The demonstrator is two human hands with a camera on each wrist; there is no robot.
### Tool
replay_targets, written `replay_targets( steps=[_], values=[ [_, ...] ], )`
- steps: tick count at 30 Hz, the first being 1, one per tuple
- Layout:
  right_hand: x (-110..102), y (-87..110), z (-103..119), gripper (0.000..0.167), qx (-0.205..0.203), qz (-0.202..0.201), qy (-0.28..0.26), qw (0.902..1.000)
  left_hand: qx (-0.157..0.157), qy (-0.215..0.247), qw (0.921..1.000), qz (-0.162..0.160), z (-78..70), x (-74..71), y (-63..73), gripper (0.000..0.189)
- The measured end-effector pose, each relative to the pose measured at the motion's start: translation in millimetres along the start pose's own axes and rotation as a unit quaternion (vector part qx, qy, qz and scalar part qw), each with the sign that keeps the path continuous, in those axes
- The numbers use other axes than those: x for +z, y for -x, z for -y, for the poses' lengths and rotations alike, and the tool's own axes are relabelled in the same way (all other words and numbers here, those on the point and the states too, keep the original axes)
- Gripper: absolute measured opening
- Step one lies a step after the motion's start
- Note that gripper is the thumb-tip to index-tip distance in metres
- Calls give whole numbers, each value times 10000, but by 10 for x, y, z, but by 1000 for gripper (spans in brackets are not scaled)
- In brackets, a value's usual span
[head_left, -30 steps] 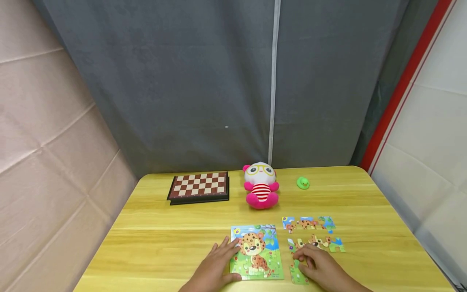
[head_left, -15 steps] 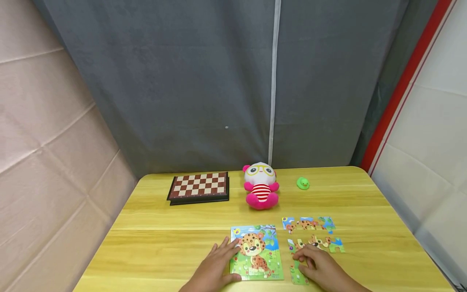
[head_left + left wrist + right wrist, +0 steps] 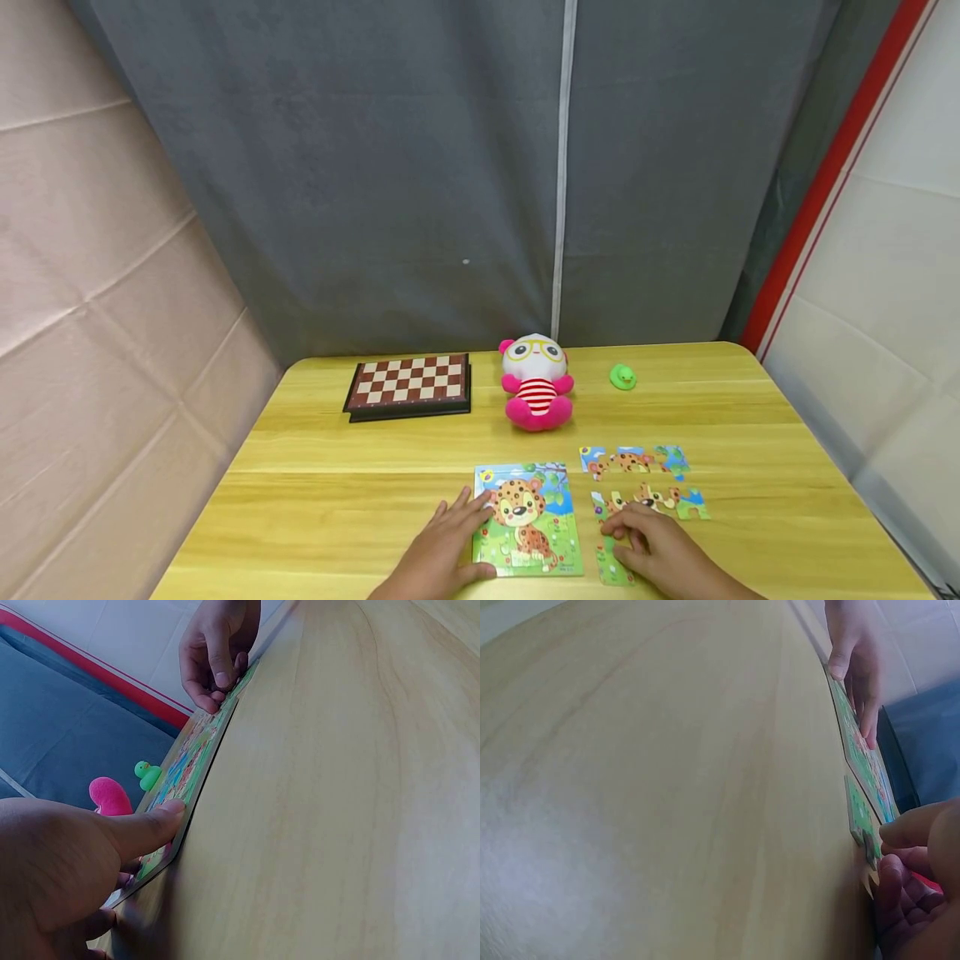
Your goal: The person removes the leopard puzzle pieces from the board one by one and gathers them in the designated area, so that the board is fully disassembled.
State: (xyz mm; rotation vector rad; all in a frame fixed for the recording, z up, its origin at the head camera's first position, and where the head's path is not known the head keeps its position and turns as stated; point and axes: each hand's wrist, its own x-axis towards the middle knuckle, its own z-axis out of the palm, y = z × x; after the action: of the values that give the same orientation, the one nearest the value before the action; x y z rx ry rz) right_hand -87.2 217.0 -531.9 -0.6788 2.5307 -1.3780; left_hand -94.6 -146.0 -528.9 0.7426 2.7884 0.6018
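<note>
A square leopard-cub picture puzzle (image 3: 536, 533) lies flat on the table in front of the person. My left hand (image 3: 447, 542) rests at its left edge, fingertips on the picture and thumb at the near corner; in the left wrist view the thumb (image 3: 161, 825) lies along the board's edge. To the right, my right hand (image 3: 654, 542) has its fingers curled, thumb and index finger at a green jigsaw piece (image 3: 871, 849) that it seems to pinch. A green corner piece (image 3: 613, 568) lies just below. The hand partly hides the pieces beneath it.
Behind the right hand are a row of joined pieces (image 3: 651, 498) and a separate top row (image 3: 633, 460). Farther back stand a folded chessboard box (image 3: 408, 387), a pink-and-white plush toy (image 3: 536, 383) and a green toy duck (image 3: 622, 377). A grey curtain (image 3: 420, 183) hangs behind the table.
</note>
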Motion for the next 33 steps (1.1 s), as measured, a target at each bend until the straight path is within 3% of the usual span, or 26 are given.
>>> replay_targets(
  steps=[13,33],
  values=[
    [-21,-57,37,14,-359,-142,170,9991,24,-46,10000,-35,0,-2,-2,84],
    [75,-349,232,19,-236,61,-233,9994,43,53,10000,-28,-4,-5,7,84]
  ],
)
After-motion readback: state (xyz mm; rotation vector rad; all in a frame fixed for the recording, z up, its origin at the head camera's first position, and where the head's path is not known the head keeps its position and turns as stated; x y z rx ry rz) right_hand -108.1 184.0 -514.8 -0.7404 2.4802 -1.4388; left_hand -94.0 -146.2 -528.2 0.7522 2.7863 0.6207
